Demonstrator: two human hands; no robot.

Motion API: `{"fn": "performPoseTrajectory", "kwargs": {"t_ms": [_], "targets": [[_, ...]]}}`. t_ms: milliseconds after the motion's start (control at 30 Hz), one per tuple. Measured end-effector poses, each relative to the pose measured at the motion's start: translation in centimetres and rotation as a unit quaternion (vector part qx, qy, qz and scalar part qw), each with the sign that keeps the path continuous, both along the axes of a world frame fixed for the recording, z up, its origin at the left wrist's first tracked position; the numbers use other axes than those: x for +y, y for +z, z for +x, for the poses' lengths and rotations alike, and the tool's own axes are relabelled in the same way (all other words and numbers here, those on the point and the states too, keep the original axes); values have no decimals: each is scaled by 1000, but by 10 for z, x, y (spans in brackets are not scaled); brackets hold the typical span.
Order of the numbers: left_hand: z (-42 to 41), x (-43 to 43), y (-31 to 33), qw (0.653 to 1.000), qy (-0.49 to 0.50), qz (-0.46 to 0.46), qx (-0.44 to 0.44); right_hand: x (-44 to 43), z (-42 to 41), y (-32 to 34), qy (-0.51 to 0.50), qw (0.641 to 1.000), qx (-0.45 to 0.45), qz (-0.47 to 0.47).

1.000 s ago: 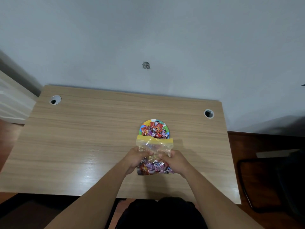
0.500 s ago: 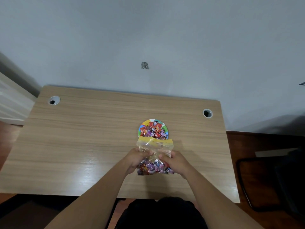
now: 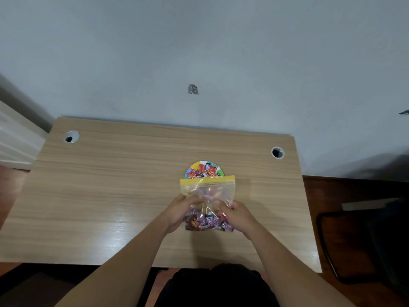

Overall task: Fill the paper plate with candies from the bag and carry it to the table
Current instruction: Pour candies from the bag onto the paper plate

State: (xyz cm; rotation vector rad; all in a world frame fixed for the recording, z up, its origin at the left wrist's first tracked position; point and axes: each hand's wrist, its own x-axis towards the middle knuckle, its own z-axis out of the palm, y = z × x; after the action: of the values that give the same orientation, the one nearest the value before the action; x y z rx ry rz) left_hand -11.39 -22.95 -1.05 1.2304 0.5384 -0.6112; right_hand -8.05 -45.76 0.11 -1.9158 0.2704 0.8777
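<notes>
- left hand (image 3: 180, 212) and right hand (image 3: 238, 216): fingers curled, both pinching the middle of the bag (image 3: 208, 191)
- bag clear, yellow zip strip up top, candies (image 3: 208, 222) bunched at its near end
- paper plate (image 3: 192, 167) just behind, wrapped candies on it, near edge hidden by bag
- all on wooden table (image 3: 110, 185)

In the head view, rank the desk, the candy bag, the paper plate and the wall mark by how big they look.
1. desk
2. candy bag
3. paper plate, though the bag hides part of it
4. wall mark

Two grommet holes (image 3: 71, 136) (image 3: 277, 152) in far desk corners; grey wall (image 3: 199, 52) with dark patch (image 3: 193, 89).
</notes>
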Motion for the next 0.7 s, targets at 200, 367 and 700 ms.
{"fn": "performPoseTrajectory", "kwargs": {"t_ms": [200,367,700], "targets": [[13,18,9,993,82,68,-48,3,17,12,-24,999,-29,-6],[38,45,33,988,86,87,-94,11,47,32,-28,996,-86,16],[69,72,81,985,27,69,-156,19,91,70,4,991,-132,29]]}}
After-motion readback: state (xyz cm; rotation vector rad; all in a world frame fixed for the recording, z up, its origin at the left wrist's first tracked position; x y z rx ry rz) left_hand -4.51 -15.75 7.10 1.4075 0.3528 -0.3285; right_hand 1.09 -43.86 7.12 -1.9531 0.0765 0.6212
